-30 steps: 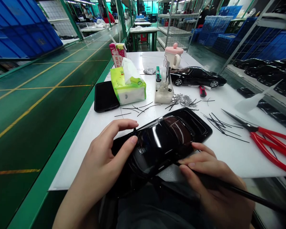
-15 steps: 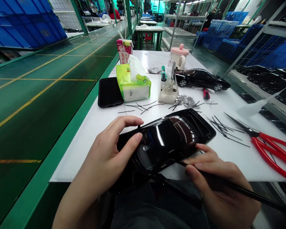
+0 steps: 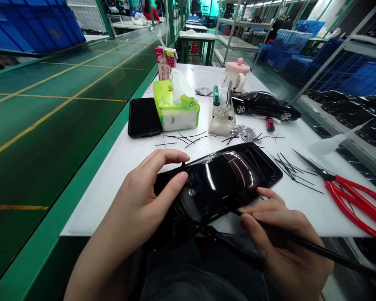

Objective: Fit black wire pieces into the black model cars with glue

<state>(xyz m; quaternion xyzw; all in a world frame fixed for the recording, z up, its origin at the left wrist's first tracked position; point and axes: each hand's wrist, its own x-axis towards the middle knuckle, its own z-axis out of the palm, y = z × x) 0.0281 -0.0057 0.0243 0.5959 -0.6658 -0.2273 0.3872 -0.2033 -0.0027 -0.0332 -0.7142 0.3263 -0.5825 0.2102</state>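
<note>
Left grip [image 3: 144, 194] holds car body [image 3: 217, 179]; strips [image 3: 290, 168] lie between it and scissors [image 3: 329, 176].

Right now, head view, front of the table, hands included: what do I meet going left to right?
Left hand → glossy black car body → right hand → red-handled scissors.

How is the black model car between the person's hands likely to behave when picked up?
The black model car may feel slippery, since its glossy body reflects light. It seems stiff, showing no visible bend beside the left hand.
</note>
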